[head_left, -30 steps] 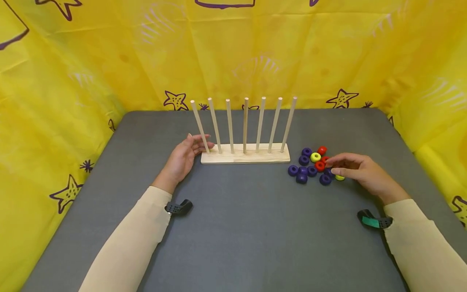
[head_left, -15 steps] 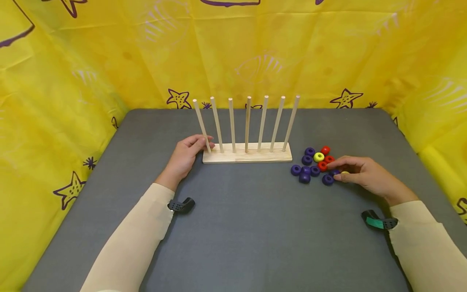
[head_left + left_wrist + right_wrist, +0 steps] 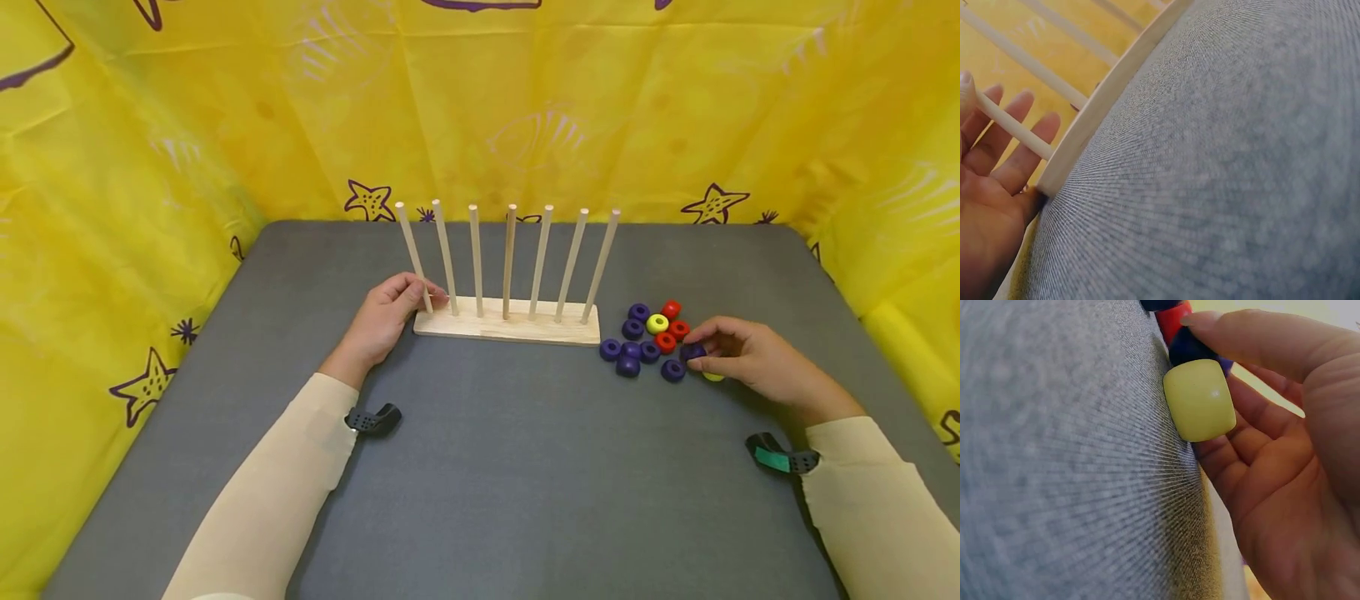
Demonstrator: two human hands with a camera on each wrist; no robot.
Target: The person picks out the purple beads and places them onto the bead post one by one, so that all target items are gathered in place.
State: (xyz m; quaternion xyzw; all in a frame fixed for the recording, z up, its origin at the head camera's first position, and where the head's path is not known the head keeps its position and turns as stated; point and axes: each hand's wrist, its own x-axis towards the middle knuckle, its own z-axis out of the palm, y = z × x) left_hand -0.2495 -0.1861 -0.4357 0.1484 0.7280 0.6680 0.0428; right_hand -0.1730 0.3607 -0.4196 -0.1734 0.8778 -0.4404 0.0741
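Observation:
A wooden stand [image 3: 517, 323] with a row of several upright pegs sits at the middle of the table. My left hand [image 3: 378, 321] is at its left end, holding the leftmost peg [image 3: 1019, 131] between thumb and fingers. To the right of the stand, my right hand [image 3: 765, 362] pinches a dark purple bead [image 3: 692, 352] with the thumb and fingertips. Right below that hand lies a yellow bead [image 3: 1199, 401], partly hidden in the head view. Loose beads lie left of the right hand: several purple beads [image 3: 628, 367], some red beads [image 3: 665, 342] and one more yellow bead [image 3: 657, 324].
The grey table [image 3: 525, 467] stretches in front of the stand. A yellow patterned cloth [image 3: 480, 108] hangs behind it and along both sides. Each wrist wears a dark strap [image 3: 373, 420].
My right fingers have come together on a purple bead among the others. My left thumb has moved in against the leftmost peg. The stand's right end has shifted slightly toward me.

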